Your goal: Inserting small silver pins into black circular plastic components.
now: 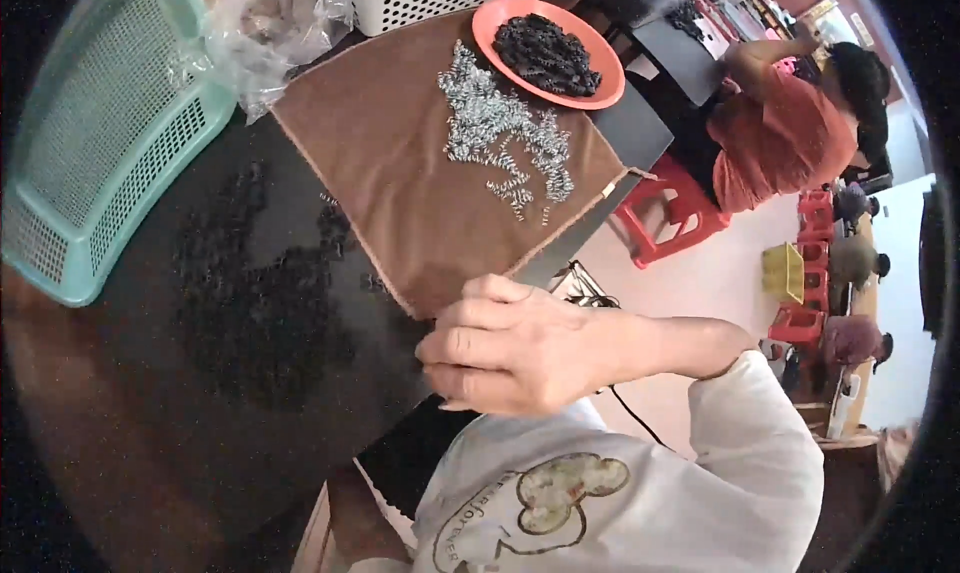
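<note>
While the right hand curls with fingers bunched together, whether it's pinching anything I can't tell, and no left hand is showing! Right by its knuckles, at eleven o'clock, comes the cloth, near corner pointing at the fingers. Dark bits spread toward nine. Out at twelve, silver springs, strewn along eleven-to-five; beyond, the red plate, heaped with dark coils.

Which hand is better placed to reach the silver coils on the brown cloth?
Probably the right hand: it shows at the near corner of the brown cloth, with the silver coils farther up. No left hand can be made out.
</note>
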A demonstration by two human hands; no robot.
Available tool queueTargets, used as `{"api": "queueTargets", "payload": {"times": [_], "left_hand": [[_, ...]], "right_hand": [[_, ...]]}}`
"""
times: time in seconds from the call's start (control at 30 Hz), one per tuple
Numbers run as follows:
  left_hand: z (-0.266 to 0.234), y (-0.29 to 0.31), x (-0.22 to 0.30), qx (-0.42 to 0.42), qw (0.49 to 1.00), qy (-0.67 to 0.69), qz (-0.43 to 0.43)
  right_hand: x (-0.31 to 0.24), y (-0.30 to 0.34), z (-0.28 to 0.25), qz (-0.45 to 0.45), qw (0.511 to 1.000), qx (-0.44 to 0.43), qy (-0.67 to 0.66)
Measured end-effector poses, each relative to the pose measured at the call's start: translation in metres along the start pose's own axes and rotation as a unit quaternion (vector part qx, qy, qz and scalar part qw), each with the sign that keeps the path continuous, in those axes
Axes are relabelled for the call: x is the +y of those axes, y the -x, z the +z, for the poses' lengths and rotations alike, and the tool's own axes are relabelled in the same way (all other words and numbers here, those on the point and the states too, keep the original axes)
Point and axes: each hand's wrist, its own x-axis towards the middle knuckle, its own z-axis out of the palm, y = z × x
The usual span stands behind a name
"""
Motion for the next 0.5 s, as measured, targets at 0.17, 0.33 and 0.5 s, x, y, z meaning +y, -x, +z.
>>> {"api": "queueTargets", "payload": {"times": [0.17,0.33,0.5], "left_hand": [[0.003,-0.018,-0.008,-0.023,0.999,-0.029,0.009],[-0.029,0.003,-0.017,-0.008,0.998,-0.069,0.008],[-0.067,0.024,-0.015,0.020,0.994,-0.110,0.014]], "right_hand": [[-0.007,-0.004,-0.003,-0.051,0.997,0.056,-0.016],[-0.009,-0.006,-0.020,-0.026,0.999,-0.012,-0.034],[0.003,-0.017,-0.008,-0.023,0.999,0.040,-0.002]]}}
